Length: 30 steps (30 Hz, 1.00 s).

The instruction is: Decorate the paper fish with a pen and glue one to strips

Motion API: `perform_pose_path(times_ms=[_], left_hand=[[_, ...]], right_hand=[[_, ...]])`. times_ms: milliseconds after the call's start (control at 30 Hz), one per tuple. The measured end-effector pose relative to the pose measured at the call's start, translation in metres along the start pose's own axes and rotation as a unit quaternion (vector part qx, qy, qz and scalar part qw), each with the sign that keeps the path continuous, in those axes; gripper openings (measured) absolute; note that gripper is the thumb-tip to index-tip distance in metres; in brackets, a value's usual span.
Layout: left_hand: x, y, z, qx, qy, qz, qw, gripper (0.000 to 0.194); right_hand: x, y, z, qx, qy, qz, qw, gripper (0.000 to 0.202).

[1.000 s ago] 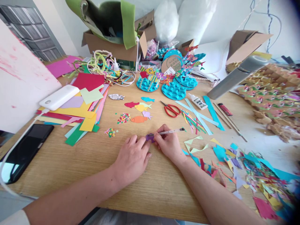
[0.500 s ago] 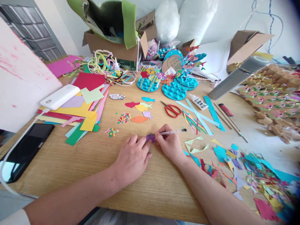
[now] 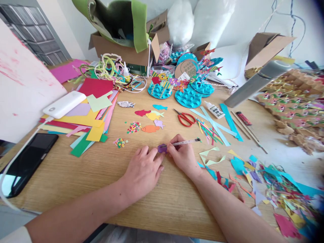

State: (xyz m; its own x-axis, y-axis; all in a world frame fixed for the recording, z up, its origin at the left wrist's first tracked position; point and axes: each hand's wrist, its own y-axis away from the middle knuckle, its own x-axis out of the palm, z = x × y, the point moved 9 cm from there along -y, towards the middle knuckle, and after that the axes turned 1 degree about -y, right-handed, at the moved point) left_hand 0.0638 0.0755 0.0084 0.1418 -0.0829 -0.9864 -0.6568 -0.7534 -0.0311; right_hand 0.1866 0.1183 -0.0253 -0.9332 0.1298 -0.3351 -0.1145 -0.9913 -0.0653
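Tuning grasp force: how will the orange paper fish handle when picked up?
Probably light and floppy: the orange paper fish looks thin. Likely hard to get under, lying flat on the table. A leftward push might scatter the confetti beside it.

Looks like somebody's small craft corner tbh: a wooden table (image 3: 106, 202) with a stack of coloured paper sheets (image 3: 95, 88) on the left, cut-paper scraps (image 3: 258, 195) on the right, red-handled scissors (image 3: 186, 118) in the middle and a brown cardboard box (image 3: 121, 52) at the far side.
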Motion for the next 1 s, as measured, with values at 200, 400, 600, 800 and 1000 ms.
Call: perform_pose_path(times_ms=[200,400,600,800,1000], left_hand=[[-0.0002,0.0006,-0.0001,0.000,0.002,-0.001,1.000,0.031],[-0.0002,0.0005,-0.0004,-0.001,0.003,-0.002,1.000,0.031],[-0.0005,0.0008,-0.0005,0.000,0.001,0.000,1.000,0.030],[-0.0006,0.0010,-0.0006,0.001,-0.001,0.001,1.000,0.031],[-0.0002,0.0007,-0.0004,0.000,-0.005,-0.003,1.000,0.031]], right_hand=[[-0.0010,-0.0001,0.0030,-0.003,-0.006,-0.003,1.000,0.010],[0.0004,0.0001,0.0025,0.005,-0.005,-0.002,1.000,0.010],[-0.0005,-0.0001,0.0021,0.004,0.000,-0.004,1.000,0.010],[0.0000,0.0004,0.0017,0.004,-0.007,0.000,1.000,0.010],[-0.0002,0.0003,0.0020,0.000,0.001,-0.002,1.000,0.010]])
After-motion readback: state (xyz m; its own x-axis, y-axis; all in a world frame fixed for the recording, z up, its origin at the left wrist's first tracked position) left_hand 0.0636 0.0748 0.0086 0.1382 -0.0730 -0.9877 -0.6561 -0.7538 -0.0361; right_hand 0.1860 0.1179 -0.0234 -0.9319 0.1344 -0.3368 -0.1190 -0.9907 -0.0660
